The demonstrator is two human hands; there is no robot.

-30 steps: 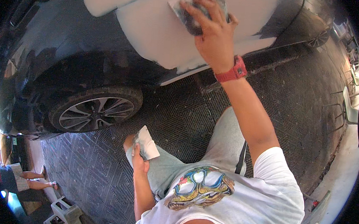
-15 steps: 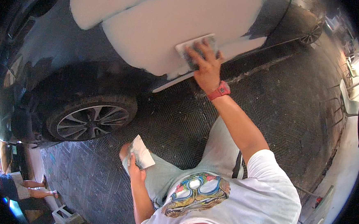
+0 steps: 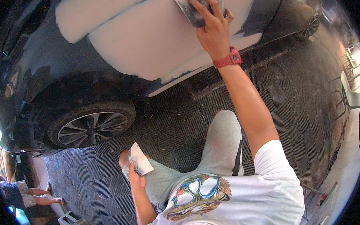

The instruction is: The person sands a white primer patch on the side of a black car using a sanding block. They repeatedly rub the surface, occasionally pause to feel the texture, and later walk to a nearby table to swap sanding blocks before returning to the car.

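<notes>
A dark car (image 3: pixel 39 50) fills the upper left, a broad patch of pale filler (image 3: pixel 139 35) covering its side. My right hand (image 3: pixel 214 34) grips a thin rectangular putty spreader (image 3: pixel 186 9), fingers spread across its dark-smudged face, and holds it against the upper part of the patch. A red watch (image 3: pixel 228 59) is on that wrist. By my left knee, my left hand (image 3: pixel 134 179) holds a second flat putty spreader (image 3: pixel 142 163), grey-smeared and coated with pale paste, thumb on its face. Some fingers of the left hand are hidden behind it.
The car's near wheel (image 3: pixel 92 127) stands left of my knees on a dark ridged mat floor (image 3: pixel 170 128). A pale chair (image 3: pixel 350 94) stands at the right edge. Another person's legs (image 3: pixel 45 197) and a light plastic stool (image 3: pixel 72 221) are at the lower left.
My right hand has slid its spreader up the filler patch, away from the lower door edge. The left hand and its spreader have barely moved. The view has shifted slightly.
</notes>
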